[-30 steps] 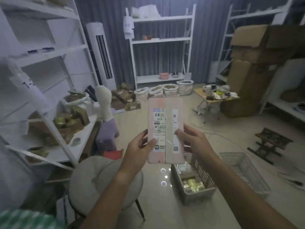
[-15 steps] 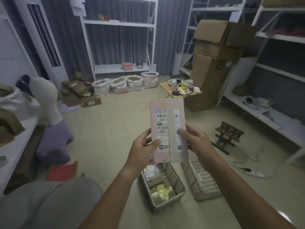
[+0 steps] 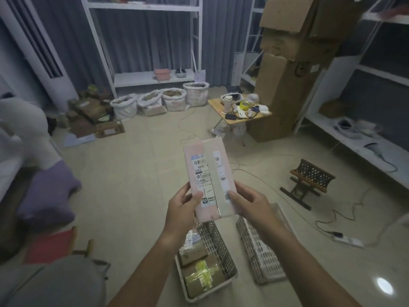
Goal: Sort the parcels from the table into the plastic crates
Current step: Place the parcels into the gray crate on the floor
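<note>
Pink parcel (image 3: pixel 208 178) upright btwn both hands' fingers (image 3: pixel 238 194), above two floor crates (image 3: pixel 223 258).

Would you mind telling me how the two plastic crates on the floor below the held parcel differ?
The left crate holds several parcels, among them a brown one crossed with yellowish tape; the right crate shows no parcels in the part that is visible. The left crate looks grey, the right crate whiter. The person's right forearm covers much of the right crate, while the left crate is mostly exposed. Both are perforated, rectangular and side by side.
</note>
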